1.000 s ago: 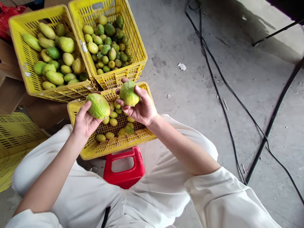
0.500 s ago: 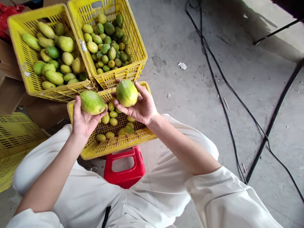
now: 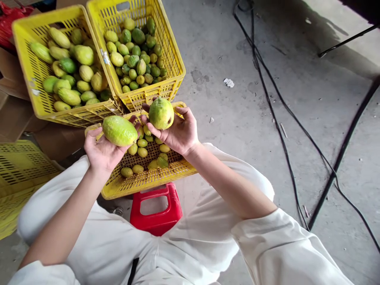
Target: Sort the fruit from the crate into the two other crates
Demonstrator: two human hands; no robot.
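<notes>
From my remote feed, I see the left hand [image 3: 102,153] cradling an oblong fruit [image 3: 119,131], the right hand [image 3: 181,136] a spotted fruit [image 3: 161,114], left of centre above the low crate [image 3: 139,185]: seemingly inspection, next needing gentle support.

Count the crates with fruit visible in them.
3: the back-left crate, the back-right crate, and the front crate below the left hand and right hand. The left-edge crate is cut off; contents may be hidden.

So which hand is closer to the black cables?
Right. The right hand holds a fruit on the side toward the cables; the left hand, with another fruit, is farther away.
</notes>
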